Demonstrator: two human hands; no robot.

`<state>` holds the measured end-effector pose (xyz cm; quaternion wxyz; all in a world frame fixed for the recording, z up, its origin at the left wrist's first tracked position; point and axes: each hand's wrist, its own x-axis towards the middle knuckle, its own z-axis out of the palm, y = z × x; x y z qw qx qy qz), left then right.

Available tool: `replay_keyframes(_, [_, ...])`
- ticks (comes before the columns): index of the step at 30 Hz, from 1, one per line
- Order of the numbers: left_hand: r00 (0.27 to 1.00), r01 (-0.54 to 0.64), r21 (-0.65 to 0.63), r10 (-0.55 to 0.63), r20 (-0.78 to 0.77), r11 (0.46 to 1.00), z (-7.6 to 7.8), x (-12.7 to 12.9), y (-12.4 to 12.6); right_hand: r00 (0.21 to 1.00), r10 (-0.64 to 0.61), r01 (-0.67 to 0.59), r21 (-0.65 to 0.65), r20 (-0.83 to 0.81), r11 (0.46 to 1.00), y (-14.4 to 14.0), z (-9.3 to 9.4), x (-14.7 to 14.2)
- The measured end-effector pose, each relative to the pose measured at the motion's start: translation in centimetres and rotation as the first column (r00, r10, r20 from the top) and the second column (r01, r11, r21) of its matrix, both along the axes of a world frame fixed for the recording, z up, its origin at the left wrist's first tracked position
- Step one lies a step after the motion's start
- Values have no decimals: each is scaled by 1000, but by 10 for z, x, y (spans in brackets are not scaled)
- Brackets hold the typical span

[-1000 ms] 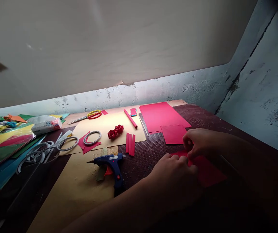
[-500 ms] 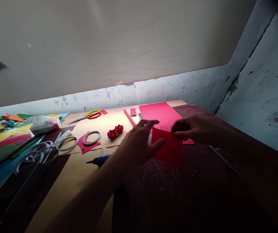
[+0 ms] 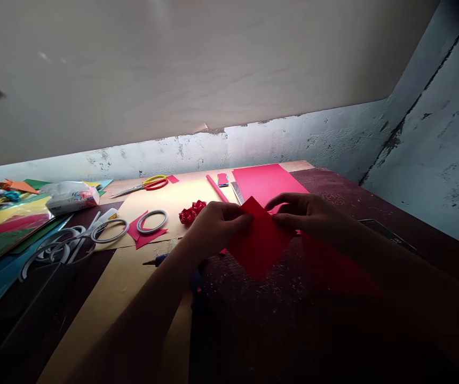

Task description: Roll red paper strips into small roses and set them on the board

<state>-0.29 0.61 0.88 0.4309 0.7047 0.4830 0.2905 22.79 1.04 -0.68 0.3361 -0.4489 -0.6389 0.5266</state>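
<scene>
A square of red paper (image 3: 259, 245) is held up in a diamond position, one corner pointing up. My left hand (image 3: 217, 226) pinches its left side between thumb and fingers. On the opposite side, my right hand (image 3: 299, 213) grips the paper's right edge, thumb in front. Behind them lie larger red sheets (image 3: 271, 178) on the table. Two folded red paper flowers (image 3: 192, 213) sit just left of my left hand. Under my left forearm a blue glue gun (image 3: 158, 260) is partly hidden, its nozzle pointing left.
Yellow-and-red-handled scissors (image 3: 149, 184) lie at the back left. A white tape ring (image 3: 152, 222) rests on red scraps, near grey ring-shaped pieces (image 3: 59, 248). A tissue pack (image 3: 73, 198) and coloured papers (image 3: 17, 224) fill the left. A phone (image 3: 385, 234) lies right.
The red paper has turned from upright square to diamond. My left hand, earlier open beside it, now pinches its left side. The view has shifted slightly, showing more of the phone.
</scene>
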Motion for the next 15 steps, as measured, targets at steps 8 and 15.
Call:
replay_keyframes(8, [986,-2,152,27,-162,988,-13,2,4,972,-234,222,287,5,932,14,-26,-5])
replay_keyframes(15, [976,58,200,-13,-217,978,-12,8,-3,825,-462,245,530,327,812,7,-40,-18])
